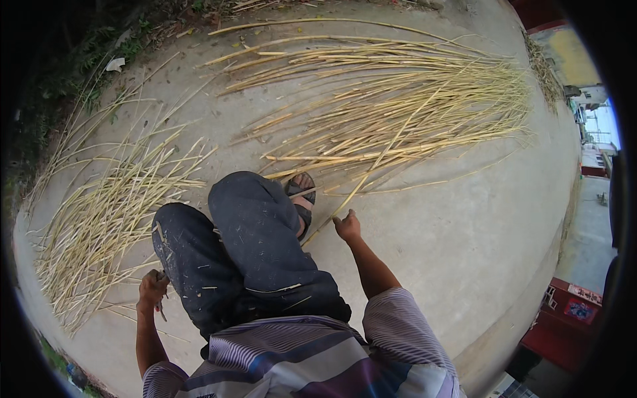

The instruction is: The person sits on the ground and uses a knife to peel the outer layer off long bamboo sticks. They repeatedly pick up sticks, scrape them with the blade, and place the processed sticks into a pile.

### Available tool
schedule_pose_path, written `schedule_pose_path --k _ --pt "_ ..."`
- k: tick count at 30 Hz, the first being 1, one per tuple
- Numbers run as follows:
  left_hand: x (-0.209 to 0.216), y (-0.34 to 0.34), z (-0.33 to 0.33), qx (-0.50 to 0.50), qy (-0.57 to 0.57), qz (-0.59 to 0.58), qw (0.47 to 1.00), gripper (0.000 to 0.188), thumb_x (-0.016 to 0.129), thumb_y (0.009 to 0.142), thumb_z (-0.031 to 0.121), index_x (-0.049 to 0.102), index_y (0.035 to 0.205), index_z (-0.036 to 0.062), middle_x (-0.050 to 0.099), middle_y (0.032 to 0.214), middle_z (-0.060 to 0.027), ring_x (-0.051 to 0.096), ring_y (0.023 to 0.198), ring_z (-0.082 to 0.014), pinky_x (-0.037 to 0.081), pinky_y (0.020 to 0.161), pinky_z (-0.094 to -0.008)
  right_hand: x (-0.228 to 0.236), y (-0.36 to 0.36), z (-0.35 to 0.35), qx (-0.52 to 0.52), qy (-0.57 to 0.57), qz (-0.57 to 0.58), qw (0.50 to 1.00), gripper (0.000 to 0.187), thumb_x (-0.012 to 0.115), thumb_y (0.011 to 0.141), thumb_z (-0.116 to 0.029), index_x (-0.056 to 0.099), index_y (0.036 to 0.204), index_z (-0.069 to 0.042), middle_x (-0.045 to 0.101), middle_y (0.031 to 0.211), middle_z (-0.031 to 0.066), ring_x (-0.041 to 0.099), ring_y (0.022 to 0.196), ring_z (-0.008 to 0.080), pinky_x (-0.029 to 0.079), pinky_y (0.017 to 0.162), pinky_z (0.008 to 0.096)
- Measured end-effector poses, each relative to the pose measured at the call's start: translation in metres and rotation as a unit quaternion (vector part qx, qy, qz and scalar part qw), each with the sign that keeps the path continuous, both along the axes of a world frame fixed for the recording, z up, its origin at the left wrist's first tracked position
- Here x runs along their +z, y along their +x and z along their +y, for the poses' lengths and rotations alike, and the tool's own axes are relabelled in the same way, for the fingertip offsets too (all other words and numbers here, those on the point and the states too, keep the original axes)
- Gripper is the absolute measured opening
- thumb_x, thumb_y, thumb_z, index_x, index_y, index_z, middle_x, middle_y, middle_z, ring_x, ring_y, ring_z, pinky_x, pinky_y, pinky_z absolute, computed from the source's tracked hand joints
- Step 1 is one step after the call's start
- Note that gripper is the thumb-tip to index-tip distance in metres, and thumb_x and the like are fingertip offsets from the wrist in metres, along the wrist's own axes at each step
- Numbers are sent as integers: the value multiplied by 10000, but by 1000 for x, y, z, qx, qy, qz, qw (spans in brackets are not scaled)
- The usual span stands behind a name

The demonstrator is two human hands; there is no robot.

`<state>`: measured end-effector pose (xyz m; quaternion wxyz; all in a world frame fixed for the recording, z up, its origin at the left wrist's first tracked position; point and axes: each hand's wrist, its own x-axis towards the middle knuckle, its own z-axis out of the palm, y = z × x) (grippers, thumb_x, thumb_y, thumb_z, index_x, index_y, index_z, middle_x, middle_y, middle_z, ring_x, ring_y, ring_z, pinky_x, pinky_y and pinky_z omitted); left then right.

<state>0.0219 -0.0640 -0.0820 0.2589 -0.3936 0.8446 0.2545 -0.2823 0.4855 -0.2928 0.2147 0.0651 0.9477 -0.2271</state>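
Note:
My right hand (346,226) is closed around a long yellow cane stalk (387,154). The stalk slants up and away to the right, across a spread of similar stalks, while its near end points down toward my knee. Beside my left knee, my left hand (152,290) is closed on a small tool (161,309) with a thin, blade-like part and a touch of red. Its exact kind is too small to tell. Under and past that hand lies a loose pile of shorter, paler stalks (99,232).
A large fan of long stalks (398,86) covers the concrete ground (451,239) ahead and to the right. My sandalled foot (302,199) is near its butt ends. Green plants (99,60) and a white scrap (115,64) border the far left. Red structures (564,318) stand at right.

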Motion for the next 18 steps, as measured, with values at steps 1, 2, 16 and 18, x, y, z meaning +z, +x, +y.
schedule_pose_path --k 1,2,16,18 --pt "5 1 18 -6 -6 -35 999 357 642 833 351 590 776 2 624 595 -106 624 505 -215 497 514 -367 -39 0 10 -27 -17 17 999 753 770 771 -312 428 1265 143 681 838 209 669 732 342 532 659 411" --pt "9 12 34 -1 6 -23 1000 349 637 834 342 589 771 2 625 594 -102 624 503 -215 497 507 -364 -46 -4 4 -95 -75 -18 992 673 763 779 -283 466 1223 126 677 813 185 651 678 302 512 601 384" --pt "-41 118 91 -41 126 126 983 263 727 762 161 645 958 5 680 720 -146 680 624 -313 528 550 -394 16 -33 -50 -258 -422 -153 856 140 627 923 -173 617 887 -38 666 761 48 529 553 108 418 481 255" --pt "-77 144 66 -102 109 206 967 341 770 725 169 650 1003 12 702 838 -154 697 774 -302 539 665 -385 25 -24 -50 -247 -437 -146 853 135 619 937 -180 614 910 -47 671 782 45 534 567 103 429 499 251"
